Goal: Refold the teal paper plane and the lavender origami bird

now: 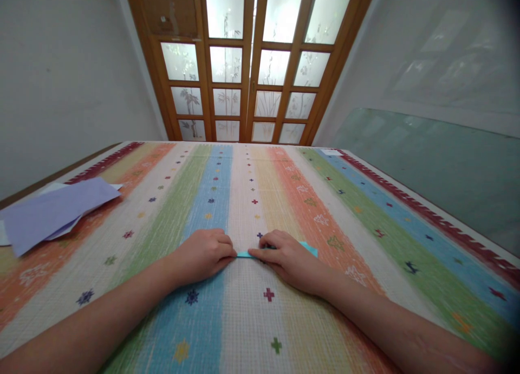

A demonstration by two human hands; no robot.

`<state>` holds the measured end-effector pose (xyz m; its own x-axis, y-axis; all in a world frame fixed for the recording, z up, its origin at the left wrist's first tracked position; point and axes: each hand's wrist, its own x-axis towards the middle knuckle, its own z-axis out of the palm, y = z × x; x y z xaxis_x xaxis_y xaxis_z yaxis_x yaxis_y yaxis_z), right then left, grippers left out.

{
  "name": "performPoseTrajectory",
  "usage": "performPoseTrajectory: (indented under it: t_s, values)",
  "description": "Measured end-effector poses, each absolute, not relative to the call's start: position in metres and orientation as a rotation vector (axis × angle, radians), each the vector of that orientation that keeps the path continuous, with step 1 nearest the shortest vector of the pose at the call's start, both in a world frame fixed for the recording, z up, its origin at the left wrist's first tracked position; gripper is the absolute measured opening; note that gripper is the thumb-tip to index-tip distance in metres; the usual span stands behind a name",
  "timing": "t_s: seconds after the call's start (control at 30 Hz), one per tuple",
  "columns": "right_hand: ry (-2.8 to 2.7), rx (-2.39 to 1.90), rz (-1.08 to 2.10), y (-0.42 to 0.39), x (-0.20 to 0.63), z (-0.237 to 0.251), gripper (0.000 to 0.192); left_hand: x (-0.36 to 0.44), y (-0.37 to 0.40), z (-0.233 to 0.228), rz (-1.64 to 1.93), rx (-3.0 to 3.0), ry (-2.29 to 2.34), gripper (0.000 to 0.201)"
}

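Note:
A narrow turquoise strip, apparently folded paper (pixel 244 254), lies on the striped cloth between my two hands. My left hand (pixel 207 252) is closed, its thumb and fingertips pinched on the strip's left end. With its fingers curled, my right hand (pixel 286 257) presses thumb and index finger onto the strip a short way to the right. A wider turquoise part shows past the back of my right hand; the stretch between is hidden under that hand.
Purple and white paper sheets (pixel 60 208) lie at the table's left side. The striped tablecloth (pixel 252 320) covers the table. A small white piece (pixel 332 153) is near the far right edge. Beyond stand wooden doors with glass panes (pixel 247 65); a greenish panel (pixel 426 162) is at right.

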<state>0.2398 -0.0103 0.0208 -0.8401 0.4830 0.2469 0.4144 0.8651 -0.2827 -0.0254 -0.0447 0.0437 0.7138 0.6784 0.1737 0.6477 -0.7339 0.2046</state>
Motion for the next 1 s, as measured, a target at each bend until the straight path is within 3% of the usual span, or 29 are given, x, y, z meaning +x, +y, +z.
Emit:
performPoseTrajectory:
  t_s: [0.43, 1.0]
  values:
    - [-2.712, -0.67, 0.316, -0.012, 0.238, 0.022, 0.032, -0.026, -0.048, 0.054, 0.114, 3.001, 1.005, 0.021]
    - [-2.746, -0.682, 0.269, -0.013, 0.238, 0.027, 0.029, -0.017, -0.052, 0.042, 0.279, 2.834, 1.181, 0.022]
